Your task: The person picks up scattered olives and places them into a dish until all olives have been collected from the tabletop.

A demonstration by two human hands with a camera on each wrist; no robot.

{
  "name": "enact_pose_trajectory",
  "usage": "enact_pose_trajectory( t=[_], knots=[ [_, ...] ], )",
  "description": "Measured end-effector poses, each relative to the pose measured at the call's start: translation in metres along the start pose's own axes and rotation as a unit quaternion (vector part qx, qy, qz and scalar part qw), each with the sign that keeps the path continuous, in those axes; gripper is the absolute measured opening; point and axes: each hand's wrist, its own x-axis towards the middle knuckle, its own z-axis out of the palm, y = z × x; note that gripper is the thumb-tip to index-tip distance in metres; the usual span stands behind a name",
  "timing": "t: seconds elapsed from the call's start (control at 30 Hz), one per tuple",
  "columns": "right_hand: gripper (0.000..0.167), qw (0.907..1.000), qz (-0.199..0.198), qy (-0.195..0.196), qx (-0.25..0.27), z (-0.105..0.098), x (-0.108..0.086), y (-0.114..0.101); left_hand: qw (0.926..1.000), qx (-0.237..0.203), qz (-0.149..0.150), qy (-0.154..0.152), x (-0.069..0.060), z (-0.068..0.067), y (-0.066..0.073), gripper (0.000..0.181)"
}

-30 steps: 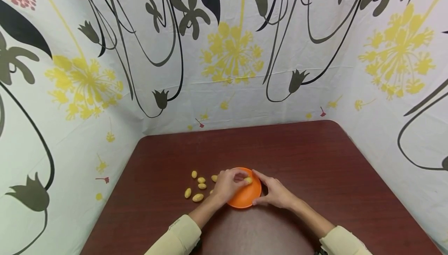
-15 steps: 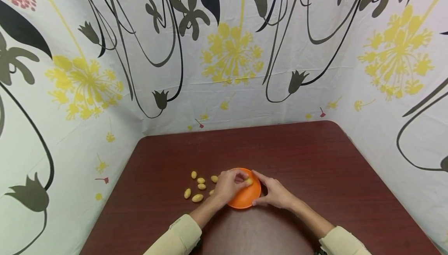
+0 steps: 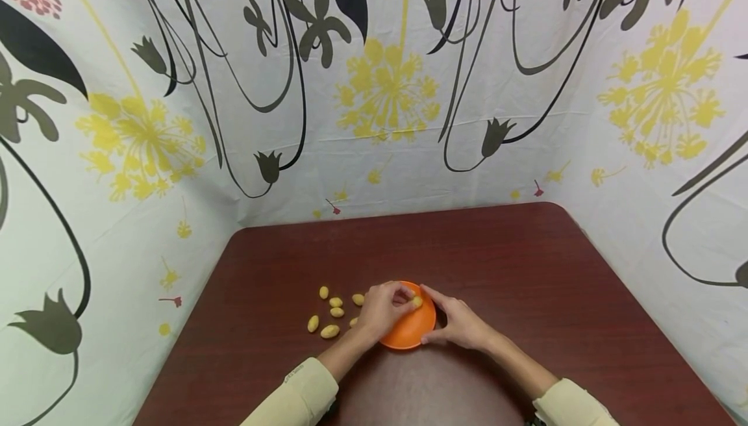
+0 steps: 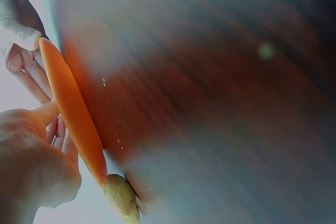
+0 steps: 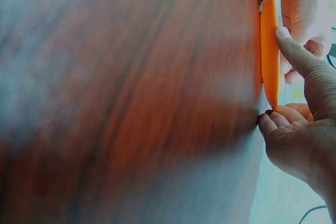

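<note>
An orange plate (image 3: 404, 336) rests on the table between the hands. Above its inside, the left hand (image 3: 378, 310) pinches a small yellow oval piece (image 3: 417, 301), possibly a nut or a tiny potato, between thumb and fingers. The right hand (image 3: 461, 323) grips the plate's right rim, thumb on the near side and fingers on the far side. Beside the plate in the left wrist view lies another oval piece (image 4: 121, 198) with a rough, brownish-yellow surface. The left forearm and hand hide part of the plate's left side.
Several similar yellow oval pieces (image 3: 337, 312) lie scattered on the dark red-brown table (image 3: 467, 250), left of the plate. One is partly covered by the left hand. A patterned white cloth (image 3: 374, 179) rises behind the table and at both sides.
The piece between the left fingers shifts slightly and seems to turn a little. Both hands and the plate stay almost where they were.
</note>
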Motion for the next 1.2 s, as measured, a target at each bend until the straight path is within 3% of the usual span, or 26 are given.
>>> enact_pose_trajectory(
  t=[0.4, 0.73, 0.97, 1.2],
  knots=[
    [0.109, 1.0000, 0.003, 0.003, -0.006, -0.001, 0.002, 0.002, 0.9998, -0.002, 0.014, 0.014, 0.002, -0.003, 0.001, 0.016],
    [0.109, 0.9999, 0.008, -0.005, 0.006, 0.000, -0.001, 0.000, 0.9985, -0.050, 0.013, 0.015, -0.009, -0.015, -0.001, 0.012],
    [0.110, 0.9998, 0.008, -0.009, 0.015, 0.003, -0.004, -0.001, 0.9953, -0.095, 0.016, 0.007, -0.016, -0.024, -0.009, 0.020],
    [0.110, 0.9998, 0.010, -0.012, 0.016, -0.003, 0.001, -0.001, 0.9933, -0.111, 0.033, -0.006, -0.012, -0.042, -0.015, 0.037]
  ],
)
